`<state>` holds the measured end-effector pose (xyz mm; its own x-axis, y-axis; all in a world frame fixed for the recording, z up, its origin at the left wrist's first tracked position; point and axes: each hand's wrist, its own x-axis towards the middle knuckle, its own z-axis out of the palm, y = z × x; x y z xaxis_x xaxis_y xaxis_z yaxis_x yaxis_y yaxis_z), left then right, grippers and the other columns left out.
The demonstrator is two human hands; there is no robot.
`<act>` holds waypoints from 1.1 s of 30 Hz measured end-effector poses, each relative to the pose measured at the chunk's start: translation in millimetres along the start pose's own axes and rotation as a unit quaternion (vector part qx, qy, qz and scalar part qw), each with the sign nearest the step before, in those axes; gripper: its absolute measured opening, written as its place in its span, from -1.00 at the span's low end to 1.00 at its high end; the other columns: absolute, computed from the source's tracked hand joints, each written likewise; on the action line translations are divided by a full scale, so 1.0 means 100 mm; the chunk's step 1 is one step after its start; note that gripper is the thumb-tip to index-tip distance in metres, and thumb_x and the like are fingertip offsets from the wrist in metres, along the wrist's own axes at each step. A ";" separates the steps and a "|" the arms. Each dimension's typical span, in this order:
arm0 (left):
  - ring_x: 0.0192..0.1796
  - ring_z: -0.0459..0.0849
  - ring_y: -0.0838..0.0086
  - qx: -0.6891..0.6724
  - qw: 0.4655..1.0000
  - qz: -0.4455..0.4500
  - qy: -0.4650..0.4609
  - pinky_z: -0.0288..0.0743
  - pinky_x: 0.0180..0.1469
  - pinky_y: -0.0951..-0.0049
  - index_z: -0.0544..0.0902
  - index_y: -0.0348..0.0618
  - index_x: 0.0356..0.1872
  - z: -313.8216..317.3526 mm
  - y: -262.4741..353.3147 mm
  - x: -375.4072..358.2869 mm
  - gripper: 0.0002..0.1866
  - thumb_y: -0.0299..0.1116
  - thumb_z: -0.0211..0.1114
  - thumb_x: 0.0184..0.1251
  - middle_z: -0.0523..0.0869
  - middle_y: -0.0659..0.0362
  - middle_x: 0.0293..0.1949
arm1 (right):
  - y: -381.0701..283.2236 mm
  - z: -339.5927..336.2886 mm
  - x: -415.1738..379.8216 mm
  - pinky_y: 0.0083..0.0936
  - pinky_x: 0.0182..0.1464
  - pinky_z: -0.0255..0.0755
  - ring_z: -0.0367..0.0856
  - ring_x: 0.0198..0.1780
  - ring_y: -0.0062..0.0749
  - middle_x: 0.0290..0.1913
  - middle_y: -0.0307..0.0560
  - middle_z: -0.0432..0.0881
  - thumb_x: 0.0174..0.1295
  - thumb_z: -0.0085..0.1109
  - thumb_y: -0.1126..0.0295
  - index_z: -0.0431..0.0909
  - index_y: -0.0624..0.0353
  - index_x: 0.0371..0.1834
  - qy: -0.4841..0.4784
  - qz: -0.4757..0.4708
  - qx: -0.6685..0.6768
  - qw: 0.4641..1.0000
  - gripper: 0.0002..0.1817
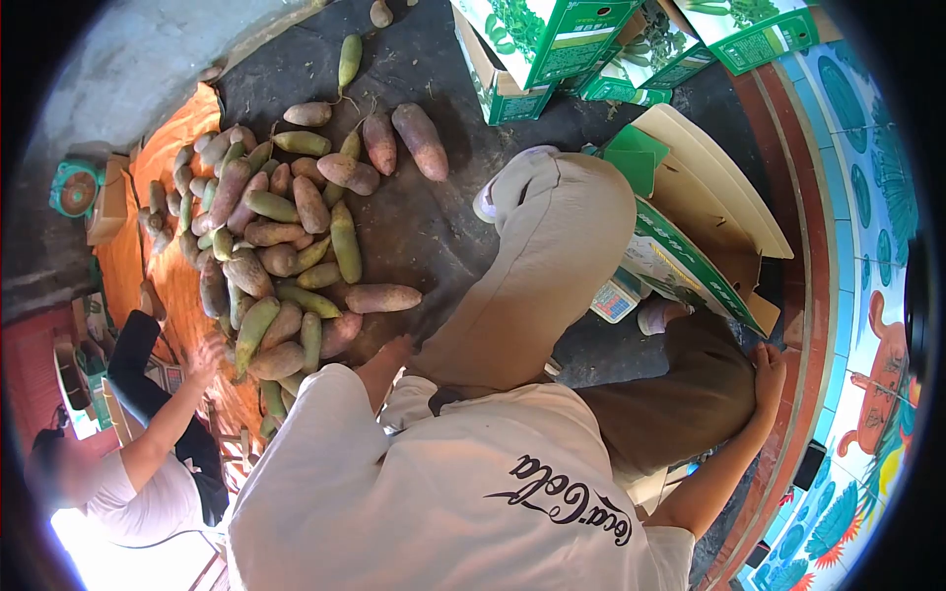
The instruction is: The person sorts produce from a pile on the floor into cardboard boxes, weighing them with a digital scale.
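My left hand point(391, 357) is low beside my left thigh, near the edge of a heap of long green and reddish-purple radishes point(296, 236). Its fingers are partly hidden by my leg, and no held item shows. A reddish radish point(382, 297) lies just beyond it. On my bent right knee rests my right hand point(768, 372), open, with its fingers laid over the trouser cloth. Close to that knee, a green and white carton point(700, 222) stands with its flaps open. A scale with a keypad point(613, 300) is partly hidden between the carton and my legs.
At left, a co-worker in a white top point(158, 492) reaches one hand point(205, 361) toward the heap. An orange sheet point(138, 266) lies under part of it. More printed cartons point(552, 44) stand at the top. A brick-red ledge point(803, 187) borders the right.
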<state>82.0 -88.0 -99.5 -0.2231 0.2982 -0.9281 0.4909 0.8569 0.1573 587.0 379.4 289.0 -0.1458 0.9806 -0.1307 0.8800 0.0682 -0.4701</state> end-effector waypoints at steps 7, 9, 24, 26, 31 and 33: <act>0.30 0.47 0.17 0.107 0.994 0.012 -0.017 0.46 0.23 0.13 0.50 0.11 0.22 -0.11 0.20 -0.26 -0.46 -0.04 0.30 0.21 0.45 -0.01 0.21 | -0.18 0.01 -0.02 -0.51 -0.30 0.32 0.41 -0.42 -0.51 -0.53 -0.14 0.50 0.36 0.07 0.29 0.52 0.33 -0.43 -0.008 -0.003 0.022 1.000 -0.70; 0.30 0.47 0.17 0.159 0.987 0.015 -0.034 0.46 0.24 0.16 0.51 0.12 0.21 -0.19 0.25 -0.34 -0.47 -0.03 0.29 0.21 0.45 0.02 0.22 | -0.23 0.01 -0.03 -0.51 -0.29 0.32 0.41 -0.41 -0.52 -0.51 -0.14 0.51 0.37 0.06 0.29 0.51 0.33 -0.42 -0.005 -0.008 -0.013 1.000 -0.69; 0.21 0.58 0.14 0.049 0.999 0.022 0.000 0.49 0.17 0.11 0.55 -0.06 0.13 0.03 0.01 -0.02 -0.50 0.01 0.17 0.27 0.60 0.01 0.16 | -0.46 0.03 -0.11 -0.45 -0.31 0.36 0.50 -0.44 -0.41 -0.54 -0.06 0.54 0.34 0.07 0.31 0.54 0.34 -0.42 0.048 -0.028 -0.051 0.997 -0.72; 0.20 0.58 0.12 0.037 0.999 0.005 0.026 0.49 0.17 0.12 0.54 -0.12 0.12 -0.12 0.15 -0.17 -0.48 -0.02 0.21 0.22 0.59 -0.03 0.16 | -0.47 0.04 -0.11 -0.44 -0.32 0.36 0.49 -0.45 -0.40 -0.54 -0.05 0.53 0.34 0.07 0.31 0.53 0.33 -0.41 0.051 -0.028 -0.056 0.997 -0.72; 0.19 0.55 0.05 0.009 0.992 -0.026 0.122 0.45 0.18 0.17 0.43 -0.15 0.16 -0.70 0.43 -0.60 -0.33 -0.17 0.47 0.01 0.57 -0.10 0.12 | -0.50 0.04 -0.12 -0.46 -0.32 0.35 0.47 -0.45 -0.44 -0.54 -0.07 0.51 0.36 0.05 0.28 0.51 0.33 -0.43 0.053 -0.029 -0.045 0.997 -0.69; 0.21 0.53 0.05 -0.029 0.984 -0.025 0.172 0.43 0.20 0.16 0.39 -0.15 0.20 -0.89 0.46 -0.60 -0.28 -0.21 0.49 -0.01 0.53 -0.09 0.16 | -0.44 0.06 -0.10 -0.42 -0.32 0.35 0.47 -0.45 -0.38 -0.54 -0.03 0.52 0.35 0.06 0.30 0.53 0.33 -0.40 0.056 -0.027 -0.021 0.998 -0.71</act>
<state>42.4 -29.3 -6.2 -0.5230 0.3718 -0.7670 0.4249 0.8938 0.1436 547.4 365.8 305.6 -0.1446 0.9895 -0.0062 0.8909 0.1275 -0.4360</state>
